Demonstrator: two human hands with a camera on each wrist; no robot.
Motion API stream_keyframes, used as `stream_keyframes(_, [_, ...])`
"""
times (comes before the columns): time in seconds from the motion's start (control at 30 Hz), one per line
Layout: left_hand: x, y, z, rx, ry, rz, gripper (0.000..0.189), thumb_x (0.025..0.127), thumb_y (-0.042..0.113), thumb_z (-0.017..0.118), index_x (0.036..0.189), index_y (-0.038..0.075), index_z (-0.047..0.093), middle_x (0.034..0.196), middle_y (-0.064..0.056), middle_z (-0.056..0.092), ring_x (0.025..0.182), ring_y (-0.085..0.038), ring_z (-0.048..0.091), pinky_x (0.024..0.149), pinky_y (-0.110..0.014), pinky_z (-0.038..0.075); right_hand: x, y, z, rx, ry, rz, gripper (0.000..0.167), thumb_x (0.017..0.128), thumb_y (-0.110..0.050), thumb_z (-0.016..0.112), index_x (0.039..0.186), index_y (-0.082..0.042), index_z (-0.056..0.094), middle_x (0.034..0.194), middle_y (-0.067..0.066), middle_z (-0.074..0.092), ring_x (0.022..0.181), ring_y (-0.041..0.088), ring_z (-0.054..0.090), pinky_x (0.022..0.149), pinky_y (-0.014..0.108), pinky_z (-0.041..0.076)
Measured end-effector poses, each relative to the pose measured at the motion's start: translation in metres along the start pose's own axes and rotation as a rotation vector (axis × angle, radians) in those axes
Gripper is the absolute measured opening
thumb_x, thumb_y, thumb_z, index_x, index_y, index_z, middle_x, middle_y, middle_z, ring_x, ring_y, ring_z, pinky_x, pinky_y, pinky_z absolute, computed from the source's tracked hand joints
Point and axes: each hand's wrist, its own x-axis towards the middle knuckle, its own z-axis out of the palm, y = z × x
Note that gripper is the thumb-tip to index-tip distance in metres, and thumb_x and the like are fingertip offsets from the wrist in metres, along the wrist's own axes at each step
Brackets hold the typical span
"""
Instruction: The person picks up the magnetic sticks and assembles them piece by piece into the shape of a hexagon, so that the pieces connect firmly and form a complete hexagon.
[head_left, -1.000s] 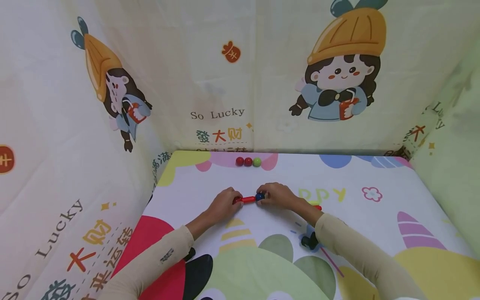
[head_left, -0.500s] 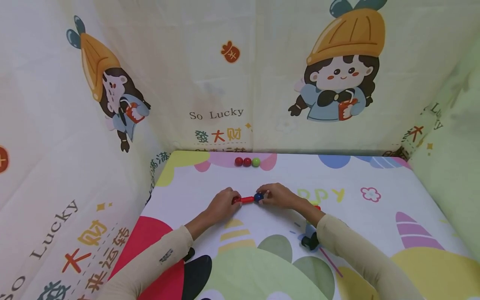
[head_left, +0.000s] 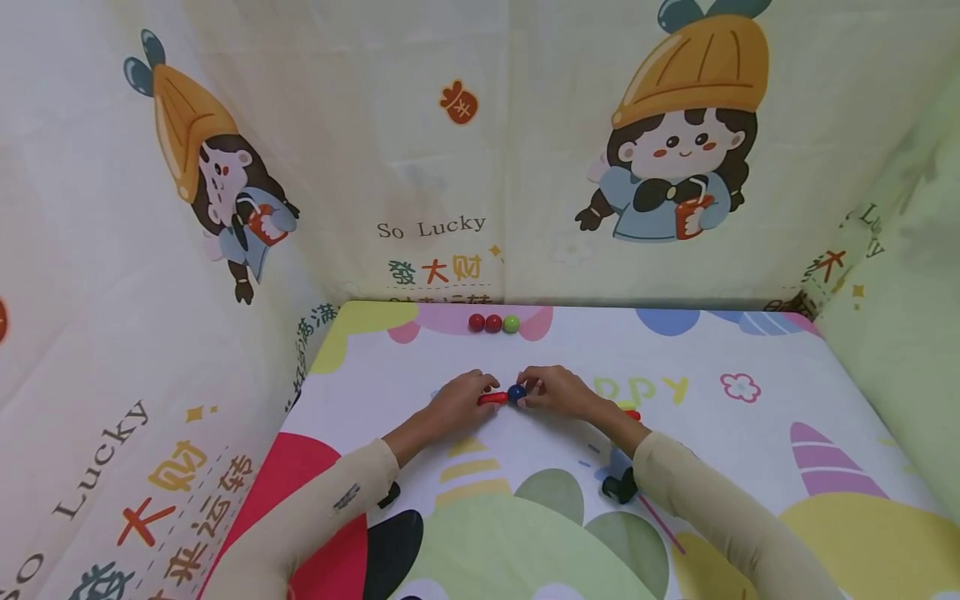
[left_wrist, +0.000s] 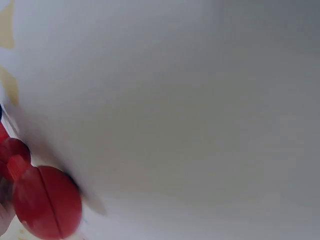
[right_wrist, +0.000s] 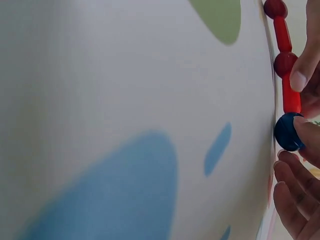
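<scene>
A chain of red balls and red rods with a blue ball (head_left: 516, 394) at one end lies between the hands above the patterned table. My right hand (head_left: 558, 392) pinches the blue ball between thumb and fingers. My left hand (head_left: 461, 402) grips the red rod (right_wrist: 291, 95) beside the blue ball, its thumb close to the middle red ball (right_wrist: 285, 64). Beyond that ball, a second rod (right_wrist: 282, 35) leads to another red ball (right_wrist: 275, 8). The left wrist view shows the end red ball (left_wrist: 47, 202) large at the lower left. Left fingers mostly hide the chain in the head view.
Two red balls (head_left: 484, 322) and one green ball (head_left: 512, 323) stand in a row at the table's back edge. A small red and yellow piece (head_left: 632, 414) is partly hidden behind the right forearm. Printed cloth walls (head_left: 540, 167) enclose the table.
My left hand has shifted right along the chain, from the red ball to the rod nearer the blue ball. My right hand stays almost in place on the blue ball.
</scene>
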Motion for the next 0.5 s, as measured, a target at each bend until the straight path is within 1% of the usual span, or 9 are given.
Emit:
stream_keyframes(0.07, [0.004,0.003,0.0,0.011,-0.02,0.023,0.04,0.092,0.027,0.074,0.127,0.012,0.066,0.105,-0.001,0.066,0.089,-0.011,0.058,0.086,-0.027,0.053,-0.001,0.0,-0.001,0.01,0.006,-0.002,0.031,0.087,-0.019,0.079,0.115,-0.013,0.069,0.101,0.001,0.073,0.089,0.014,0.063,0.081,0.029,0.054])
stream_keyframes(0.17, [0.01,0.008,0.001,0.023,-0.044,0.041,0.041,0.092,0.026,0.074,0.129,0.012,0.064,0.104,-0.001,0.066,0.089,-0.011,0.058,0.086,-0.027,0.053,-0.003,0.001,-0.001,0.015,0.014,-0.007,0.031,0.088,-0.017,0.078,0.116,-0.011,0.068,0.102,0.003,0.073,0.088,0.014,0.063,0.08,0.028,0.054])
stream_keyframes(0.3, [0.015,0.014,0.001,0.021,-0.051,0.056,0.038,0.094,0.021,0.072,0.129,0.009,0.064,0.104,-0.004,0.066,0.089,-0.014,0.059,0.087,-0.029,0.053,-0.004,0.002,0.0,0.025,0.028,-0.006,0.03,0.088,-0.014,0.078,0.117,-0.011,0.068,0.102,0.003,0.074,0.086,0.013,0.061,0.078,0.026,0.051])
stream_keyframes(0.43, [0.018,0.017,0.002,0.029,-0.051,0.048,0.035,0.095,0.019,0.07,0.128,0.009,0.064,0.104,-0.004,0.067,0.09,-0.014,0.06,0.088,-0.031,0.054,-0.006,0.003,-0.001,0.039,0.024,-0.013,0.03,0.088,-0.014,0.077,0.117,-0.01,0.068,0.101,0.003,0.073,0.084,0.013,0.061,0.075,0.023,0.051])
stream_keyframes(0.5, [0.019,0.017,0.003,0.034,-0.054,0.034,0.035,0.096,0.019,0.07,0.129,0.01,0.064,0.105,-0.004,0.067,0.09,-0.014,0.06,0.088,-0.031,0.054,-0.008,0.004,-0.003,0.046,0.018,-0.019,0.03,0.088,-0.015,0.077,0.117,-0.011,0.068,0.099,0.002,0.073,0.084,0.013,0.061,0.075,0.023,0.052])
